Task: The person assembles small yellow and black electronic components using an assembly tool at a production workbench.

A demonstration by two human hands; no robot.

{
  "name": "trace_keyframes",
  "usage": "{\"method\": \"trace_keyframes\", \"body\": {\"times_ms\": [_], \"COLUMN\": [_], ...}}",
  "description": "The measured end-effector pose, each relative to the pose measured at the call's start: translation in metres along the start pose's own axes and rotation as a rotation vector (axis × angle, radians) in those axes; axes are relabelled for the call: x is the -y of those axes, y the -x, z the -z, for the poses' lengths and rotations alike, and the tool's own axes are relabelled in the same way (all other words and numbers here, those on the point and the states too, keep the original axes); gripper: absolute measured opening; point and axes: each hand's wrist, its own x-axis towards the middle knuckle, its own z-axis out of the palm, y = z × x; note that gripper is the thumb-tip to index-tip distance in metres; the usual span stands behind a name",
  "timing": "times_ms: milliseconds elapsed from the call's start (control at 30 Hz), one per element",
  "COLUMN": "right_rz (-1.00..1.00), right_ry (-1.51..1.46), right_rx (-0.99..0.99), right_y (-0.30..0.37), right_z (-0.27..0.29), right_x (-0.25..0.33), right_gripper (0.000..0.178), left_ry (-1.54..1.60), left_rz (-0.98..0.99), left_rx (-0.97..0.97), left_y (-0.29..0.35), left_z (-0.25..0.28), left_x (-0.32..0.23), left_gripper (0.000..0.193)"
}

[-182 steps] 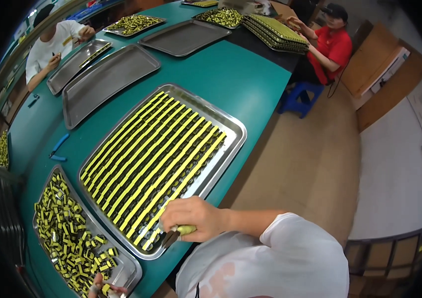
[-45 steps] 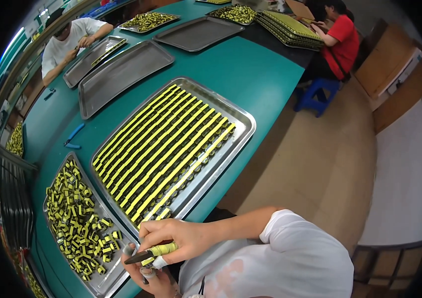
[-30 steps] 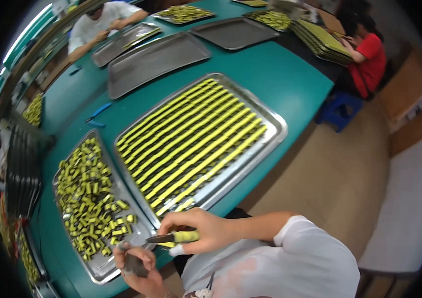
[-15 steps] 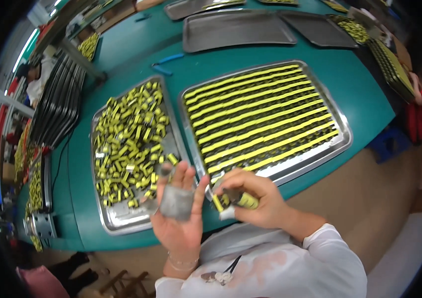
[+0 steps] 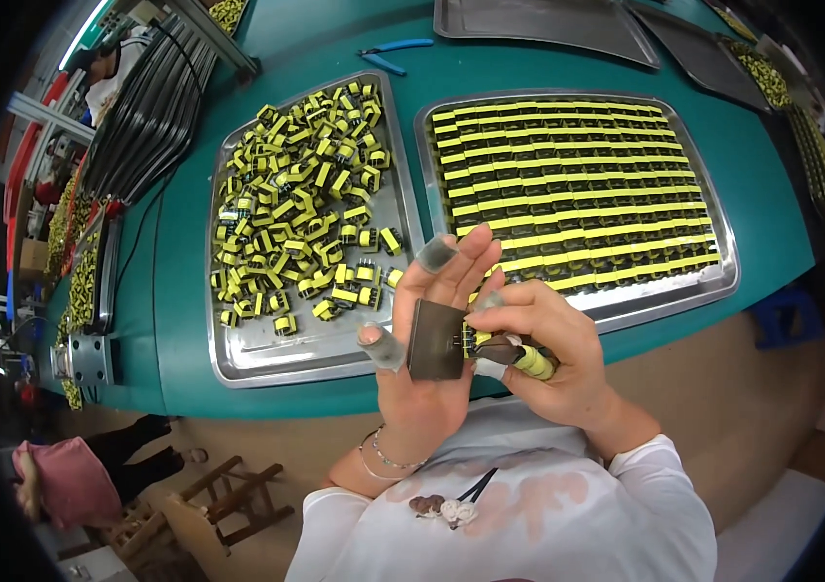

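Note:
My left hand [image 5: 432, 407] is palm up with its fingers stretched out, holding a dark square plate [image 5: 436, 341] across the palm. Grey covers wrap its thumb and one finger. Close against the plate's right edge, my right hand [image 5: 567, 354] pinches a small yellow-and-black transformer [image 5: 469, 339], its pins facing the plate. More yellow parts [image 5: 535, 363] show within the curled right fingers; how many is hidden. Beyond the left hand, a metal tray [image 5: 267, 364] carries a loose heap of such transformers [image 5: 296, 209]. Another tray [image 5: 730, 276] holds them in neat rows [image 5: 577, 184].
Blue-handled pliers [image 5: 395, 54] lie behind the trays on the green table [image 5: 175, 320]. Bare metal trays [image 5: 548, 27] are farther back. Stacked dark trays [image 5: 145, 116] stand at left, near a metal block [image 5: 92, 360]. A wooden stool [image 5: 228, 504] and a person in pink [image 5: 68, 480] are at lower left.
The view has shifted, so the trays sit higher in it. My right hand has come up to my left, bringing the transformer's pins to the plate's edge.

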Motion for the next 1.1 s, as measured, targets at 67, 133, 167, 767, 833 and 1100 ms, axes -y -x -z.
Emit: {"method": "trace_keyframes", "body": {"times_ms": [67,133,167,767,833,1100], "right_rz": [0.037,0.046,0.058,0.015,0.049,0.108], "right_ry": [0.016,0.025,0.032,0.019,0.042,0.129], "right_rx": [-0.01,-0.013,-0.014,0.001,-0.001,-0.036], "right_y": [0.001,0.002,0.002,-0.002,-0.004,-0.002], "right_z": [-0.001,-0.002,-0.002,-0.004,-0.005,-0.008], "right_x": [-0.001,-0.001,-0.001,-0.002,-0.003,0.004], "right_gripper": [0.054,0.054,0.054,0.047,0.042,0.039], "left_ry": [0.003,0.006,0.0,-0.176,-0.215,-0.288], "left_rz": [0.003,0.006,0.01,0.086,0.072,0.109], "left_rx": [0.005,0.011,0.008,0.01,0.039,-0.011], "left_y": [0.0,0.0,0.001,0.005,0.006,0.006], "left_z": [0.0,0.0,0.0,0.002,0.003,-0.003], "left_x": [0.0,0.0,0.0,0.005,0.005,0.002], "left_gripper": [0.089,0.089,0.09,0.119,0.12,0.108]}}
